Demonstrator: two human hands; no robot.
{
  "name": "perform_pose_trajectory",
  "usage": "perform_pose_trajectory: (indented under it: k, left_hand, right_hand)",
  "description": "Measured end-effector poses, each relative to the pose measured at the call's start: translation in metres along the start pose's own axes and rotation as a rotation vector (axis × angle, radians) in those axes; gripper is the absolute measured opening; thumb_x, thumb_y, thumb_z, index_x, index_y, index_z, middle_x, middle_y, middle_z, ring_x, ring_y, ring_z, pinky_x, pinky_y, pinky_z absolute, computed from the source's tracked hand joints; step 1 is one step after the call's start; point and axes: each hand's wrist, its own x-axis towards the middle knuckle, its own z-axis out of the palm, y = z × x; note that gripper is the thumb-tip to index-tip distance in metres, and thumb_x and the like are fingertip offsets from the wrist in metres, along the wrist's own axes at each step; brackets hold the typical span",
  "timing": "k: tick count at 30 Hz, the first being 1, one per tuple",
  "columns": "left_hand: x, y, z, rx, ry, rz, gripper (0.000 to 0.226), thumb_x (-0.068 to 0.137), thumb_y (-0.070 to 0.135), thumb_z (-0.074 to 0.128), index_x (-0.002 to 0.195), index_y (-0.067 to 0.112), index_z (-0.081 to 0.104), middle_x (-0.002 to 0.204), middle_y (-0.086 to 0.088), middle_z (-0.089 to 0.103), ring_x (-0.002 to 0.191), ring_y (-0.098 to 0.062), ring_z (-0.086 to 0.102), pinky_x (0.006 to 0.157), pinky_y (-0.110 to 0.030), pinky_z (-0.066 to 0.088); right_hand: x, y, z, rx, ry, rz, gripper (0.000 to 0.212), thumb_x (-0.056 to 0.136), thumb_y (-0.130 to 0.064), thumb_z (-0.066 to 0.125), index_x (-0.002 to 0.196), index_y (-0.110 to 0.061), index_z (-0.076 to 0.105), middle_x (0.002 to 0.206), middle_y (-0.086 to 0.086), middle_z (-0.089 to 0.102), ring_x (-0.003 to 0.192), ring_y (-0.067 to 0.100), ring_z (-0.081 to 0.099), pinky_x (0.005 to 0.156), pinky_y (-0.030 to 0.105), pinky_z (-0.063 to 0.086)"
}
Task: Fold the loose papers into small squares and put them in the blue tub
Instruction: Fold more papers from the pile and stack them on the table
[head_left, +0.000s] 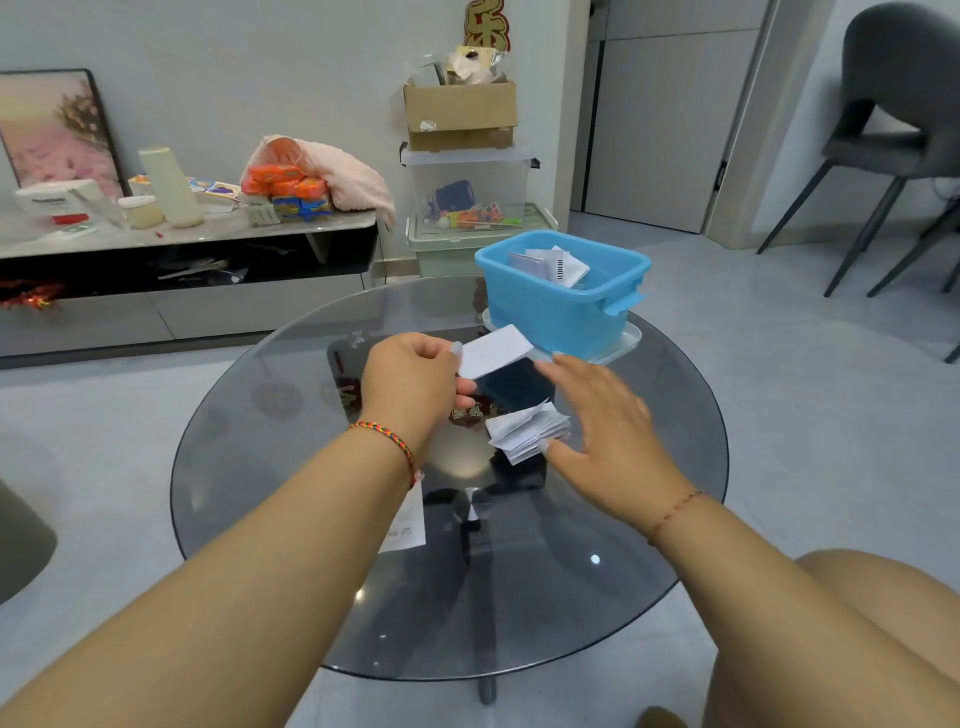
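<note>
Papers are lying in several places on the round glass table (291, 467). One folded paper (493, 351) is being held up in the air by the left hand (415, 384), just near the blue tub (561, 306). The thumb and the fingers of this hand are pinching the left end of the paper, and the rest of it is sticking out to the right, toward the tub. The left forearm is reaching forward from the near left, and a braided bracelet (389, 441) is sitting on the wrist.

The right hand (608, 431) is staying above the table with the palm down and the fingers straight and spread. It is holding nothing. Its fingertips are pointing to the far left, close to the free end of the folded paper, but I cannot tell if they are touching it. The thumb is lying just beside a small pile of papers (527, 431) in the middle of the table. A thin bracelet (675, 512) is on the right wrist.

Another paper (408, 530) is lying flat on the glass, partly hidden under the left forearm.

The blue tub is standing at the far right part of the table, on a clear lid (621, 345). Inside it some folded papers (550, 265) are resting.
</note>
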Motion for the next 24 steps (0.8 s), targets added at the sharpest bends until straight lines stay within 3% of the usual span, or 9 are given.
perform_pose_trajectory:
  k: [1, 3, 6, 10, 14, 19, 22, 24]
  left_hand:
    - [0.005, -0.001, 0.002, -0.001, 0.011, -0.012, 0.018, 0.094, 0.016, 0.055, 0.077, 0.015, 0.059, 0.048, 0.002, 0.06, 0.043, -0.009, 0.056, 0.067, -0.03, 0.057]
    - [0.012, -0.004, 0.005, 0.004, 0.007, -0.051, 0.018, 0.094, 0.014, 0.054, 0.077, 0.014, 0.058, 0.053, -0.002, 0.061, 0.045, -0.012, 0.057, 0.071, -0.032, 0.057]
    - [0.014, -0.012, 0.012, 0.022, -0.054, -0.121, 0.015, 0.095, 0.011, 0.053, 0.081, 0.01, 0.06, 0.059, -0.006, 0.06, 0.049, -0.013, 0.056, 0.069, -0.032, 0.057]
    - [0.014, -0.025, 0.021, 0.059, -0.122, -0.187, 0.012, 0.094, 0.011, 0.054, 0.089, 0.007, 0.063, 0.062, -0.007, 0.061, 0.049, -0.012, 0.055, 0.065, -0.029, 0.057]
    - [0.008, -0.034, 0.027, 0.086, -0.174, -0.22, 0.011, 0.094, 0.012, 0.055, 0.09, 0.005, 0.064, 0.057, -0.006, 0.06, 0.041, -0.01, 0.053, 0.06, -0.026, 0.055]
    - [-0.006, -0.047, 0.03, 0.343, -0.224, -0.076, 0.012, 0.091, 0.011, 0.054, 0.081, 0.01, 0.061, 0.055, -0.004, 0.064, 0.038, -0.009, 0.057, 0.047, -0.017, 0.05]
    - [-0.007, -0.052, 0.032, 0.593, -0.192, 0.118, 0.013, 0.087, 0.018, 0.056, 0.076, 0.018, 0.062, 0.073, -0.003, 0.068, 0.064, -0.016, 0.063, 0.061, -0.025, 0.052]
    - [-0.007, -0.051, 0.031, 0.695, -0.179, 0.22, 0.013, 0.089, 0.023, 0.055, 0.084, 0.019, 0.066, 0.083, -0.003, 0.066, 0.073, -0.015, 0.057, 0.063, -0.023, 0.041]
  right_hand:
    - [0.004, 0.001, 0.003, -0.037, -0.064, -0.001, 0.066, 0.086, -0.027, 0.057, 0.144, -0.038, 0.027, 0.152, -0.013, 0.022, 0.139, 0.007, 0.014, 0.113, 0.036, 0.014]
    - [0.005, 0.004, 0.011, -0.125, -0.124, 0.003, 0.06, 0.087, -0.03, 0.052, 0.143, -0.036, 0.031, 0.152, -0.012, 0.02, 0.139, 0.009, 0.011, 0.111, 0.034, 0.012]
    - [0.0, 0.004, 0.02, -0.248, -0.117, -0.019, 0.046, 0.088, -0.034, 0.049, 0.134, -0.031, 0.046, 0.144, -0.009, 0.033, 0.132, 0.014, 0.022, 0.106, 0.03, 0.015]
    - [-0.004, 0.003, 0.027, -0.338, -0.104, -0.011, 0.043, 0.088, -0.035, 0.047, 0.13, -0.027, 0.051, 0.123, -0.003, 0.045, 0.118, 0.02, 0.035, 0.099, 0.033, 0.026]
    - [-0.01, 0.004, 0.033, -0.374, 0.028, 0.018, 0.029, 0.067, -0.033, 0.055, 0.084, -0.016, 0.071, 0.079, -0.001, 0.059, 0.08, 0.024, 0.055, 0.071, 0.033, 0.046]
    - [-0.017, 0.005, 0.034, -0.277, 0.094, 0.062, 0.025, 0.067, -0.031, 0.057, 0.072, -0.014, 0.074, 0.071, -0.002, 0.063, 0.07, 0.023, 0.056, 0.067, 0.032, 0.048]
    - [-0.018, 0.006, 0.031, -0.223, 0.153, 0.061, 0.022, 0.067, -0.029, 0.059, 0.071, -0.012, 0.073, 0.07, 0.0, 0.06, 0.069, 0.023, 0.054, 0.065, 0.031, 0.049]
    - [-0.018, 0.006, 0.029, -0.191, 0.206, 0.045, 0.019, 0.068, -0.025, 0.061, 0.07, -0.011, 0.072, 0.07, 0.0, 0.057, 0.068, 0.023, 0.053, 0.064, 0.029, 0.046]
